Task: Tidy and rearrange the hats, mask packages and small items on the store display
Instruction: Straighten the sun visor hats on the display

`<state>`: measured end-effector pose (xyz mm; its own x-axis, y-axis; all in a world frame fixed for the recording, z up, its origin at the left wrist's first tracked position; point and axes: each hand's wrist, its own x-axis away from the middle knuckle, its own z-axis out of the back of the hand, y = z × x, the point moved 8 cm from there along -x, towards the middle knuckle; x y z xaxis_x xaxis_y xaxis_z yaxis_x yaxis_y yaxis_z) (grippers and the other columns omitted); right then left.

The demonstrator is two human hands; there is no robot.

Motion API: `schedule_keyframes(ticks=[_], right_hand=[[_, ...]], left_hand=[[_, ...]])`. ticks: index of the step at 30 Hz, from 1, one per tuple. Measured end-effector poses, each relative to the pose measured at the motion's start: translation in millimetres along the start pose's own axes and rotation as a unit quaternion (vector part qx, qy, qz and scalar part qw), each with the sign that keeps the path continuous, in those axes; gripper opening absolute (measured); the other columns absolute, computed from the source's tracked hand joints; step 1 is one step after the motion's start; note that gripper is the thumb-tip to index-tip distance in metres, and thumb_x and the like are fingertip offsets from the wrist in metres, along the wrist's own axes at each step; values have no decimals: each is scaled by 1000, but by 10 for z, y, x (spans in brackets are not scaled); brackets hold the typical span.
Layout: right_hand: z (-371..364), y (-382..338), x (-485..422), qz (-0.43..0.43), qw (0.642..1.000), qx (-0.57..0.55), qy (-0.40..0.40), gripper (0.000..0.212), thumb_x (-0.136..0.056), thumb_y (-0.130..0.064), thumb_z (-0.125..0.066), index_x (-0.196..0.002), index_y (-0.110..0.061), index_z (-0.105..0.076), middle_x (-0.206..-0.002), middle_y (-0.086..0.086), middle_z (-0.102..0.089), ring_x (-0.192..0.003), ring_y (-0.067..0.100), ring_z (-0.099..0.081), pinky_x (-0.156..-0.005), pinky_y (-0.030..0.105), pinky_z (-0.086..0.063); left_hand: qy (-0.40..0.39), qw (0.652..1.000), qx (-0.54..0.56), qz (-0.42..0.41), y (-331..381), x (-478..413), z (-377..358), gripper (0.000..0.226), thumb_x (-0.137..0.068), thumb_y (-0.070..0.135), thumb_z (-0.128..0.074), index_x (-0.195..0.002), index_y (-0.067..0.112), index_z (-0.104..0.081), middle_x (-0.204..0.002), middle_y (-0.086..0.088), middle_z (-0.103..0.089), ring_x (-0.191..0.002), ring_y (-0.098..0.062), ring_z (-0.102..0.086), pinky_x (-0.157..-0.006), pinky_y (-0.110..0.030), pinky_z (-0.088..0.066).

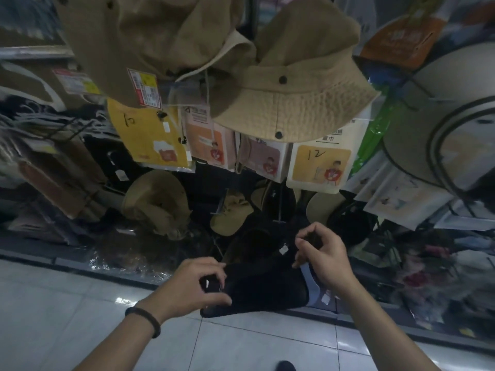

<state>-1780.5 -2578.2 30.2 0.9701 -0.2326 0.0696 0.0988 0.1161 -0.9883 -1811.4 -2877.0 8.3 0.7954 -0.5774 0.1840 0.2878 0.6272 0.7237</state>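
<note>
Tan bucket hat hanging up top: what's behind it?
Behind the tan bucket hat hang a cream package marked 12 and pinkish packages. The brim covers their tops, so their hooks cannot be seen.

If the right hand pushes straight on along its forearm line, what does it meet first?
The black hat, which the right hand pinches at its top. Beyond that probably the khaki cap on the rack, though depth is unclear.

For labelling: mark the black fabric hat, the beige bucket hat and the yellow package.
black fabric hat [263, 289], head view, middle.
beige bucket hat [302, 108], head view, brim.
yellow package [150, 137], head view, front.
</note>
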Motion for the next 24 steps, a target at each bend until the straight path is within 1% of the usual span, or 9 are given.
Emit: schedule_keyframes(ticks=[3,5,8,11,14,17,19,22,24], right_hand=[[-60,-39,1,4,1000,28,-4,11,-100,0,-68,-96,-10,-67,-76,9,-68,-63,28,-70,-60,45,-64],[-92,-14,4,0,999,32,-5,12,-99,1,-69,-94,-9,-67,-70,4,-67,-60,26,-67,-56,45,-62],[-131,-8,14,0,1000,28,2,15,-99,-1,-71,-91,-13,-66,-68,1,-66,-59,24,-66,-55,42,-60],[-183,-97,30,4,1000,12,10,16,-99,-5,-72,-92,-18,-68,-76,2,-68,-61,24,-66,-55,39,-60],[-259,-262,27,19,1000,-13,10,14,-99,-9,-74,-96,-22,-70,-85,6,-69,-60,26,-61,-54,42,-55],[-393,-426,45,35,999,-25,-32,14,-100,-11,-72,-103,-25,-71,-89,4,-70,-60,22,-59,-52,37,-50],[-506,-504,91,45,996,-32,-73,16,-101,-10,-71,-108,-24,-72,-94,3,-71,-60,15,-59,-51,29,-49],[-567,-597,145,68,993,-19,-92,19,-101,-8,-71,-112,-23,-73,-99,5,-73,-73,6,-69,-63,19,-54],[-542,-625,130,74,994,-10,-76,17,-99,-8,-74,-105,-24,-75,-101,5,-76,-88,13,-77,-76,28,-61]], left_hand=[[80,996,8,-44,24,-115,195,30,-71,59,-90,-89,35,-84,-95,19,-71,-94,-7,-71,-79,-30,-61],[100,992,3,-72,112,-180,258,22,-76,54,-88,-87,35,-85,-87,18,-71,-86,-11,-71,-74,-31,-59],[110,992,2,-68,216,-272,269,12,-81,46,-88,-89,37,-85,-86,22,-76,-92,-5,-71,-80,-29,-58],[144,987,68,-30,267,-328,287,10,-83,40,-88,-93,42,-85,-94,28,-78,-98,0,-73,-86,-28,-59],[164,975,148,-24,394,-385,268,12,-91,29,-83,-98,39,-85,-99,23,-81,-101,0,-75,-89,-26,-61],[194,957,212,-38,570,-433,290,17,-99,20,-74,-108,32,-83,-104,16,-81,-105,-6,-75,-89,-19,-58],[197,950,240,-35,650,-470,305,18,-103,21,-69,-116,30,-80,-107,14,-80,-106,-7,-75,-90,-21,-60],[186,951,248,-16,705,-531,300,12,-106,27,-65,-112,25,-75,-101,4,-79,-95,-12,-77,-84,-31,-64],[184,952,244,-8,706,-555,291,13,-105,30,-65,-101,20,-73,-89,-4,-77,-84,-20,-76,-76,-37,-64]])
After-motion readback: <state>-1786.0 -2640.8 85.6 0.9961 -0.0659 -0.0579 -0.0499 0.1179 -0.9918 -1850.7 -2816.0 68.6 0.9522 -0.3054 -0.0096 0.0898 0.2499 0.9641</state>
